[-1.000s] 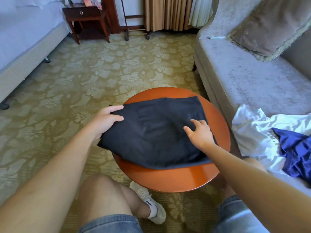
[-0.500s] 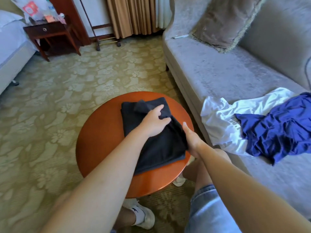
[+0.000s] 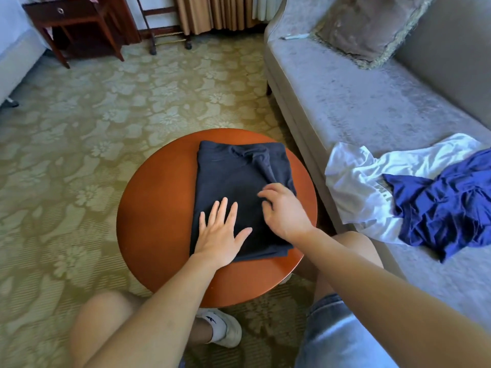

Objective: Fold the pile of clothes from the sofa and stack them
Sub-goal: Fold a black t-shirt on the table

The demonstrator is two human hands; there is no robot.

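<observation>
A dark navy garment [image 3: 239, 179] lies folded into a rectangle on the round reddish-brown table [image 3: 151, 216]. My left hand [image 3: 220, 232] rests flat on its near left part, fingers straight and spread. My right hand [image 3: 284, 211] sits on the garment's right side with its fingers bent down onto the cloth. On the grey sofa [image 3: 358, 107] to the right, a crumpled white garment [image 3: 356, 184] lies partly under a crumpled blue garment [image 3: 441, 205].
A brown cushion [image 3: 369, 25] and a small white object [image 3: 295, 36] lie at the sofa's far end. A dark wooden nightstand [image 3: 69, 17] and a bed edge [image 3: 18, 54] stand at the far left. Patterned carpet [image 3: 132, 88] surrounds the table. My knees are below the table.
The navy garment went from spread wide to folded in half toward the right. My left hand moved from the fold's top to lie flat on it; my right hand shifted onto the right side.
</observation>
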